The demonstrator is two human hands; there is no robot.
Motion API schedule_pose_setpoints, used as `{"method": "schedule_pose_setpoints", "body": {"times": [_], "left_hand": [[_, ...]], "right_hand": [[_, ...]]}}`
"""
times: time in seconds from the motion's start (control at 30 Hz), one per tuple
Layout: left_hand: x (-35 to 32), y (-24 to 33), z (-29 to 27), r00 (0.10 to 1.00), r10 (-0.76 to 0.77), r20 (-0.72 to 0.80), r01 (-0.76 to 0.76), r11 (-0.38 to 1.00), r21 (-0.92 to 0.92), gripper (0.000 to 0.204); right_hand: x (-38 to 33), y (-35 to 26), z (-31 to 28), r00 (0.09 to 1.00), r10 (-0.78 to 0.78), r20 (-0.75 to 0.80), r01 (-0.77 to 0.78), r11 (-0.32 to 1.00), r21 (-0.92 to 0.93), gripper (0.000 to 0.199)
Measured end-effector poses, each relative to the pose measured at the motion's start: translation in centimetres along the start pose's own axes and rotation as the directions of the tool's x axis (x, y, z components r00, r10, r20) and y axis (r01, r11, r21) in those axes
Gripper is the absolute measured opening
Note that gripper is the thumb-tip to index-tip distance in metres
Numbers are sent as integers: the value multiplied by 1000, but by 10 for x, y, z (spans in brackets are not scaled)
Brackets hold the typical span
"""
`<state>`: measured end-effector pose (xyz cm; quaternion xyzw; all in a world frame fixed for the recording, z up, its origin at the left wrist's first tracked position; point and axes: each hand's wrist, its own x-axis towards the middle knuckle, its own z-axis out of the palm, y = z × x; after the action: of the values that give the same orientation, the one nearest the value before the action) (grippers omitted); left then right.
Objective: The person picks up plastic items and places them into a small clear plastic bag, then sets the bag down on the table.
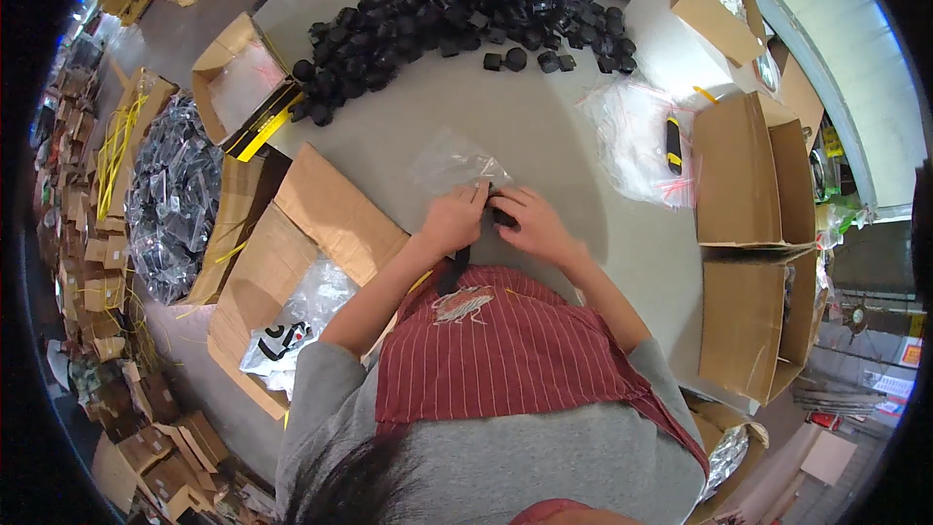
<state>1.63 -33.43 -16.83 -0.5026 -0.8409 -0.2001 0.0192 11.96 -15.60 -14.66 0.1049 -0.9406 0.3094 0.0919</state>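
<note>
Both my hands meet over the near middle of the table, close in front of the apron. My left hand [455, 218] is closed, its fingertips pinched at a small black piece [504, 218]. The fingers of my right hand [535, 224] curl round the same piece, hiding most of it, so its exact kind cannot be told. A black strap-like strip [454, 270] hangs below my left hand; whether it joins the piece is hidden. Just beyond my fingertips lies a clear plastic bag [449, 161], flat on the grey table [389, 141].
A large heap of small black parts [457, 0] covers the table's far side. To the right lie clear zip bags [632, 136] with a yellow-black utility knife [673, 146] on them, beside open cardboard boxes [741, 175]. At left stand a box of clear-wrapped pieces [175, 199] and an open carton [321, 199].
</note>
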Motion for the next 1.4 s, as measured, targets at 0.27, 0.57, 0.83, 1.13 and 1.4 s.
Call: {"method": "schedule_pose_setpoints", "body": {"times": [0.27, 0.57, 0.83, 1.13, 1.4], "left_hand": [[1, -5, -3, 1000, -28, -3, 28, 992, -127, 55], [-5, -12, -4, 990, -137, -26, 130, 975, -179, 58], [-12, -14, -12, 976, -213, -53, 206, 972, -117, 58], [-10, 4, -11, 974, -119, -193, 121, 993, 0, 59], [-9, -3, -16, 949, -287, -128, 295, 955, 39, 57]], "right_hand": [[14, 16, 18, 948, 313, 60, -306, 840, 448, 54], [17, 28, 11, 969, 184, 163, -245, 782, 573, 53], [27, 9, 25, 977, 215, 20, -215, 977, 10, 38], [46, 18, 67, 961, -15, -275, -83, 936, -341, 19], [61, 24, 78, 951, -61, -302, -51, 935, -350, 20]]}}
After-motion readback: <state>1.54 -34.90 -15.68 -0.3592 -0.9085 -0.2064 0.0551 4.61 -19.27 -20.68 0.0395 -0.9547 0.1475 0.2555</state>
